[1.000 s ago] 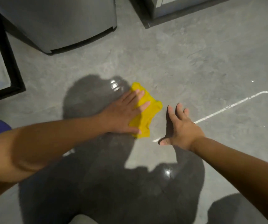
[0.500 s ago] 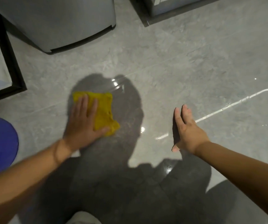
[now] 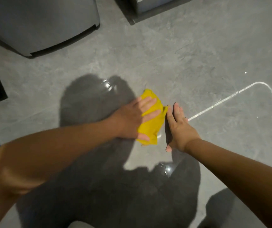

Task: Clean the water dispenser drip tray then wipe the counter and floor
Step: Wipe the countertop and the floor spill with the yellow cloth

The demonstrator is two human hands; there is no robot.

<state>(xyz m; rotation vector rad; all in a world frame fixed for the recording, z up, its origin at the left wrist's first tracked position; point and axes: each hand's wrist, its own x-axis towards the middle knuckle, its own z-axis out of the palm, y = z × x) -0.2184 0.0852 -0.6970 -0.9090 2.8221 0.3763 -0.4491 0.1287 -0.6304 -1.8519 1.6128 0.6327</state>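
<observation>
Dim light, hard shadow and glints on glossy floor (image 3: 197,55), wide-angle bowing.

Open grey tiled floor (image 3: 197,51) lies ahead and right; a grey appliance base (image 3: 40,25) blocks the far left.

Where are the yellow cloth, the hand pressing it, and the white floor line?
yellow cloth (image 3: 151,127): head view, bare fold below the fingers.
left hand (image 3: 132,118): head view, back of the hand.
white line (image 3: 227,98): head view, its straight stretch.

Cloth (image 3: 151,124) on floor (image 3: 197,55) (under left hand (image 3: 132,119)).
</observation>
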